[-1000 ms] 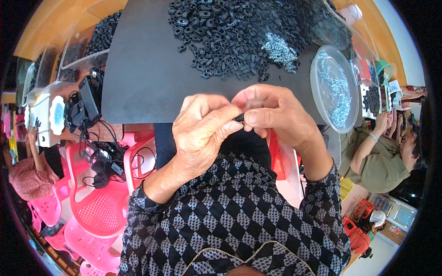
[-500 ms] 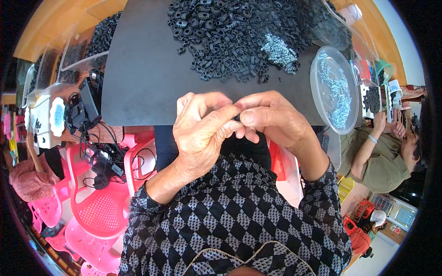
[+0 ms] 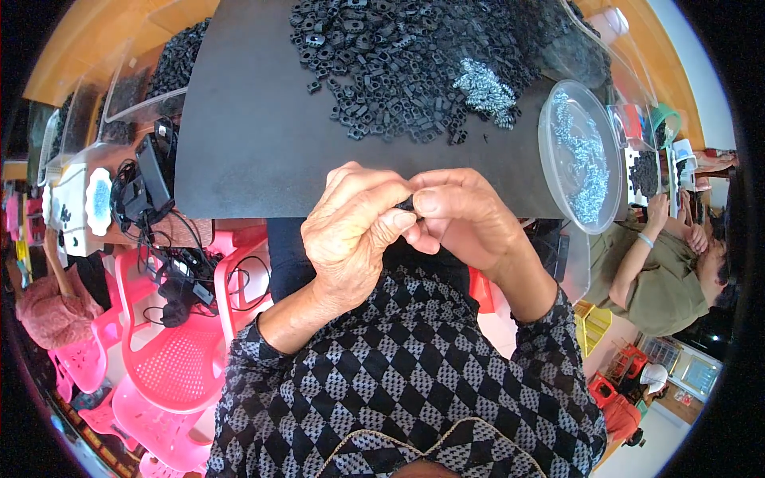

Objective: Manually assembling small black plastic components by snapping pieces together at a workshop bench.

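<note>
Pinched between the fingers of both hands is a small black plastic part (image 3: pixel 407 204), mostly covered by the fingertips. My left hand (image 3: pixel 351 231) grips it from the left, thumb and forefinger closed on it. On the other side my right hand (image 3: pixel 466 211) presses it with thumb and fingers. Both are held just at the table's near edge. Beyond them a big heap of similar black plastic parts (image 3: pixel 398 72) covers the far middle of the dark table (image 3: pixel 247 143). A little pile of small metal springs (image 3: pixel 486 88) lies on the heap's right side.
A round clear tub (image 3: pixel 586 159) with more springs stands at the table's right edge. Clear bins (image 3: pixel 151 88) of black parts are at far left. Tangled cables and a black adapter (image 3: pixel 155 175) lie left, above pink chairs (image 3: pixel 175 358). Another person (image 3: pixel 653 271) works at right.
Both hands have shifted slightly, and the fingers have turned a little around the black part, so more of it shows. The hold on it stays.
</note>
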A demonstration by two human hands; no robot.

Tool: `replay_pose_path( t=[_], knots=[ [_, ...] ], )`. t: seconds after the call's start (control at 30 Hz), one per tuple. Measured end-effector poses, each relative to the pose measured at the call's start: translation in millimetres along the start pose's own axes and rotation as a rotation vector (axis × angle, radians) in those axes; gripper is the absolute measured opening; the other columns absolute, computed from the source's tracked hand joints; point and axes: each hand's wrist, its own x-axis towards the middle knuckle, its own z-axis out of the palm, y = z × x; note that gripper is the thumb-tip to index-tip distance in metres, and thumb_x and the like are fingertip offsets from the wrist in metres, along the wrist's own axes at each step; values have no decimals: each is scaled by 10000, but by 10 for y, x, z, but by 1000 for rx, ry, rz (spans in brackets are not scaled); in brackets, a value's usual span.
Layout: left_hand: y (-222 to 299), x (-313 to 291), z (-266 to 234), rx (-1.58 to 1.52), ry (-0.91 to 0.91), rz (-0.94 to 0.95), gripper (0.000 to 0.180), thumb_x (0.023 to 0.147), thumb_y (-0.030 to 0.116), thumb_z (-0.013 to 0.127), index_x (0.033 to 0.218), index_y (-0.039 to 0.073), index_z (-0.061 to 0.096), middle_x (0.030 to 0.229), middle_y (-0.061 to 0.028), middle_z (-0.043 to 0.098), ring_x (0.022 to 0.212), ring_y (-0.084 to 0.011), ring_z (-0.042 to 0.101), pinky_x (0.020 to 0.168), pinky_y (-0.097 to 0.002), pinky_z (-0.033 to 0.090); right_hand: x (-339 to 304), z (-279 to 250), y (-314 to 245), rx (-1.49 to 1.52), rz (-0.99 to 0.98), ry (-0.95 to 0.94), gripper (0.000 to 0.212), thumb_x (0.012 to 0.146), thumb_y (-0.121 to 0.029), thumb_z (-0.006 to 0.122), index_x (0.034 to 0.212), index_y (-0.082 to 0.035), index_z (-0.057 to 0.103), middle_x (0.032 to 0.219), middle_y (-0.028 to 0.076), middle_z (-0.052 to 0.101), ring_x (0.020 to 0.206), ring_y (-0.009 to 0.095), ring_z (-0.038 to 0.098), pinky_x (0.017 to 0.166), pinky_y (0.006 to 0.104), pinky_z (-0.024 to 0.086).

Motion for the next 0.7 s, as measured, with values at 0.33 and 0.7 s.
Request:
replay_pose_path(
  t=[0.33,0.7],
  knots=[
    [66,-21,39,-7,47,-94,200,771,147,719,869,-18,664,847,-98,634,755,-221,592,655,-309,474,-4,20,80,65,-38,36,179,852,-181,648,854,-3,635,727,64,618,613,116,557,552,247,422],
    [23,-6,-5,12,5,4,194,783,142,712,871,-24,664,829,-108,634,727,-213,611,633,-302,483,-28,57,122,73,-60,47,193,850,-194,646,821,-4,632,724,60,611,624,111,554,560,240,425]
  ],
)
